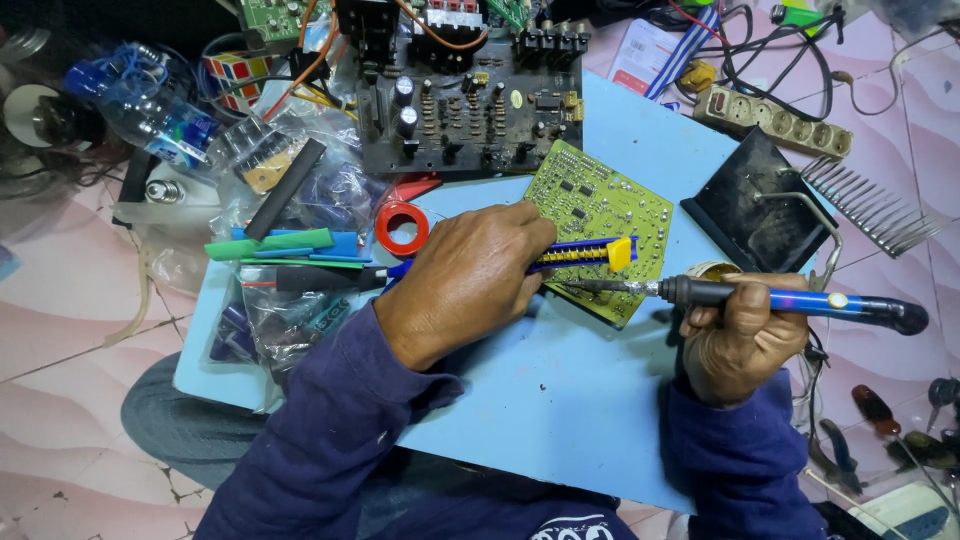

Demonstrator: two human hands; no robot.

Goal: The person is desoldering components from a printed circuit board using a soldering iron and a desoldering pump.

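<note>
A green circuit board (597, 205) lies tilted on the light blue work board (560, 400). My left hand (470, 280) grips a blue and yellow desoldering pump (590, 252), laid across the board's near part. My right hand (738, 335) holds a blue-handled soldering iron (800, 300); its metal tip points left and touches the circuit board's near edge, just below the pump's yellow end.
A large dark circuit board (470, 105) lies at the back, with a red tape ring (402, 228), plastic bags of parts and a screwdriver (320, 278) at left. A black soldering stand (750, 205), power strip (775, 120) and metal heat sink (870, 205) are at right. Pliers lie on the floor at right.
</note>
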